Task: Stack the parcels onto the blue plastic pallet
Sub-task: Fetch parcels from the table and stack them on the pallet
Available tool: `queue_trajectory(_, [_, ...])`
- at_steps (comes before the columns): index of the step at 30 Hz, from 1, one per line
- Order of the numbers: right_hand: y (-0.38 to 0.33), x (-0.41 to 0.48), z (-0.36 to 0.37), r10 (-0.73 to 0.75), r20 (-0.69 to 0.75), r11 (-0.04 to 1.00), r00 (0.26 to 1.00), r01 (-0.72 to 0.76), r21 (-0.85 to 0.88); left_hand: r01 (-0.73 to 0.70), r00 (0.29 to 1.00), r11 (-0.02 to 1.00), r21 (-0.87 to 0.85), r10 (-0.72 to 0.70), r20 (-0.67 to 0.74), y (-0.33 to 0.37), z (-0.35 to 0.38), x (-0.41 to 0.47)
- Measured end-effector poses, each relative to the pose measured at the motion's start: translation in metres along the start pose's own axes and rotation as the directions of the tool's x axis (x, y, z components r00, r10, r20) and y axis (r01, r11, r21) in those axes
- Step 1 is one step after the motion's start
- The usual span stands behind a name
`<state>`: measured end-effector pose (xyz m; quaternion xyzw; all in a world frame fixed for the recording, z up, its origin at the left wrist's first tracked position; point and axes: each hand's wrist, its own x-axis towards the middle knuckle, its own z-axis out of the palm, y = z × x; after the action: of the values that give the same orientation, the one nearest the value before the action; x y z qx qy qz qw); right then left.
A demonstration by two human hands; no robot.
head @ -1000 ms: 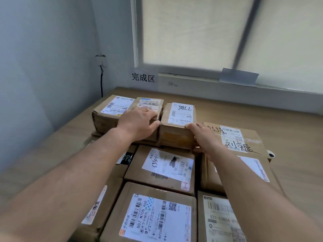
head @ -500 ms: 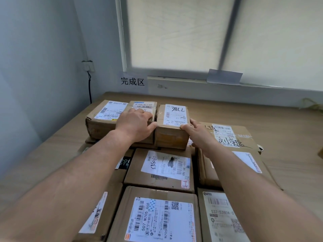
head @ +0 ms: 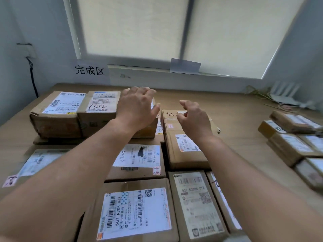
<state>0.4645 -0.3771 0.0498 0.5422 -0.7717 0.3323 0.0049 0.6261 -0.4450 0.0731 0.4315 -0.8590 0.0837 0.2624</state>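
Plainly the next pickup lies to the right. The loose brown cardboard parcels (head: pixel 290 145) sit in a cluster on the wood-grain floor at the right edge of view, well apart from the stack. Their long axes seem to slant from far left to near right, and the right hand (head: pixel 194 119) is the nearer one. That hand hovers with fingers loosely curled and nothing in them, above the flat brown parcel with black handwriting (head: pixel 170 119) at the stack's far right. The left hand (head: pixel 136 109) is spread, fingers straight, over the small brown cardboard parcel (head: pixel 148 130). This is the third in an upper row along the stack's far edge, just beside the taped brown parcel marked 1512 (head: pixel 103 105); whether the palm touches it cannot be told. The two hands are apart. The free spot in that upper row appears to be just right of the small parcel. The blue plastic pallet is wholly hidden beneath the lower layer, so its edges cannot be judged. The left hand covers most of the small parcel's top, and the loose cluster is blurred and cut off by the frame.
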Motion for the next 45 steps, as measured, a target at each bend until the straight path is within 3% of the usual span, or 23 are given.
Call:
queue_trajectory(10, [0.072,-0.029,-0.068,-0.058,-0.104,0.974,0.993,0.034,-0.223,-0.062,0.997,0.997,-0.055,0.065,0.052,0.106,0.010,-0.004])
queue_trajectory(18, [0.166,-0.080,-0.126,0.015,-0.139,0.953,0.990,-0.056,-0.297,-0.088,0.989,0.990,-0.114,0.100,0.108,0.225,0.032,-0.028])
queue_trajectory(25, [0.252,-0.136,-0.185,0.091,-0.223,0.951,0.971,-0.151,-0.270,-0.064,0.990,0.969,-0.238,0.092,0.108,0.339,0.050,-0.061])
queue_trajectory(35, [0.367,-0.211,-0.269,0.216,-0.315,0.906,0.924,-0.310,-0.289,-0.181,0.939,0.936,-0.302,0.256,0.230,0.493,0.087,-0.095])
queue_trajectory(45, [0.458,-0.243,-0.314,0.353,-0.417,0.842,0.838,-0.479,-0.249,-0.331,0.868,0.868,-0.370,0.434,0.242,0.601,0.118,-0.090])
